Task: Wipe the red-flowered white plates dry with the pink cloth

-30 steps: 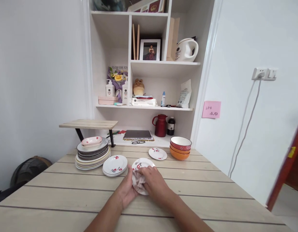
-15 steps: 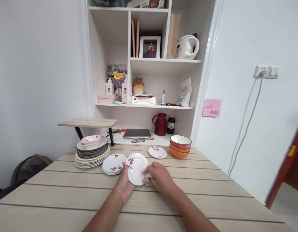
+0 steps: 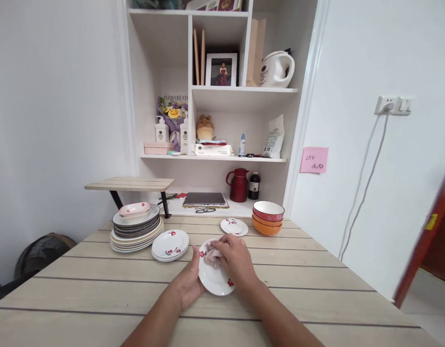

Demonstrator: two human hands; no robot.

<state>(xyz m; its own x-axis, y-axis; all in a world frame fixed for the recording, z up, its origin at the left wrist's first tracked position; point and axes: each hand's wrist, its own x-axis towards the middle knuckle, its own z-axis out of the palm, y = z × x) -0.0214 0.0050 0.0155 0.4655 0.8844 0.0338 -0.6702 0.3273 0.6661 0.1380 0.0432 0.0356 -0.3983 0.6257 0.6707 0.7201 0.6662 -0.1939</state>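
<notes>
A small white plate [image 3: 217, 283] with red flowers is tilted above the wooden table, its left edge gripped by my left hand [image 3: 189, 282], thumb near the rim. My right hand [image 3: 237, 260] is closed on a crumpled pale cloth [image 3: 212, 256] pressed against the upper part of the plate's face. To the left lies a short stack of matching flowered plates [image 3: 169, 244]. One more flowered plate [image 3: 234, 227] rests flat behind my right hand. The fingers of my left hand under the plate are hidden.
A tall stack of larger plates [image 3: 136, 231] topped by pink-dotted dishes [image 3: 135, 209] stands at left, near a small raised shelf [image 3: 130, 183]. Stacked bowls [image 3: 268, 224] sit at back right. Behind the table are a red jug [image 3: 239, 185] and a laptop [image 3: 204, 198].
The held plate has turned and moved slightly right and nearer to me. My right hand has carried the cloth from the plate's right edge to its upper face.
</notes>
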